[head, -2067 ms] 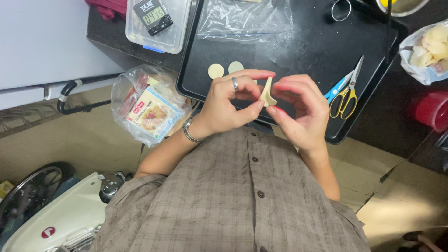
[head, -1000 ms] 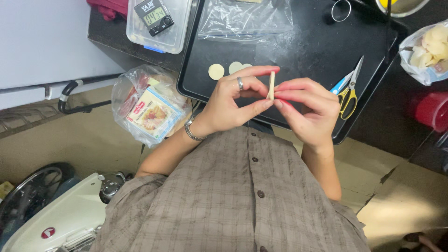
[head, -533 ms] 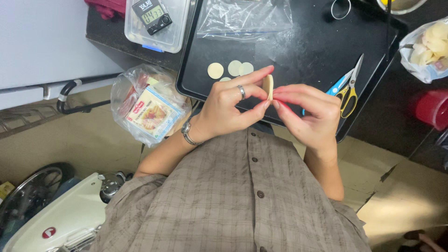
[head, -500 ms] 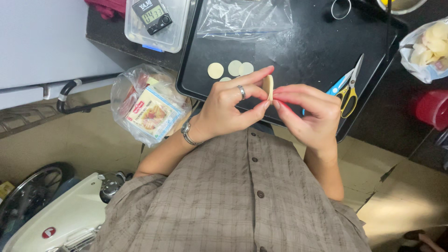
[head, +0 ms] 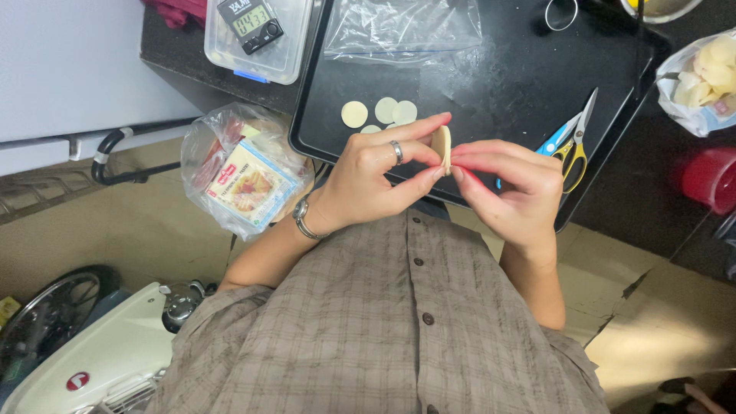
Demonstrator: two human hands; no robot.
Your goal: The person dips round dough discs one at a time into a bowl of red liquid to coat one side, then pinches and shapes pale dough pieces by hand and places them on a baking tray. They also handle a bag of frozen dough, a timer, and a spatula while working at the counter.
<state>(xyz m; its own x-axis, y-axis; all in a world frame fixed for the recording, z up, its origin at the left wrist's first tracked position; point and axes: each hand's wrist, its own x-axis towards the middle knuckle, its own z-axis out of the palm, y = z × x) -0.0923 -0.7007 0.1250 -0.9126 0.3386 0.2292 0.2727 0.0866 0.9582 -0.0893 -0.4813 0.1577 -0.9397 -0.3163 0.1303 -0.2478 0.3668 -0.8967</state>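
Both hands meet over the near edge of a black tray [head: 521, 84]. My left hand [head: 376, 172], with a ring and a wrist bracelet, and my right hand [head: 510, 184] pinch a small pale dough piece [head: 442, 149] held on edge between the fingertips. Behind the hands, several round pale dough discs [head: 379, 113] lie flat on the tray.
Scissors with blue and yellow handles [head: 571, 142] lie on the tray to the right. A clear plastic bag [head: 402, 27] lies at its far side. A digital timer [head: 249, 19] sits in a clear tub. A bag with a printed box [head: 241, 180] hangs at left; a bag of pale pieces [head: 709, 73] at right.
The dough piece has gone from opened out to folded and held edge-on, pressed between both hands' fingertips. More discs show on the tray as the view shifted slightly.
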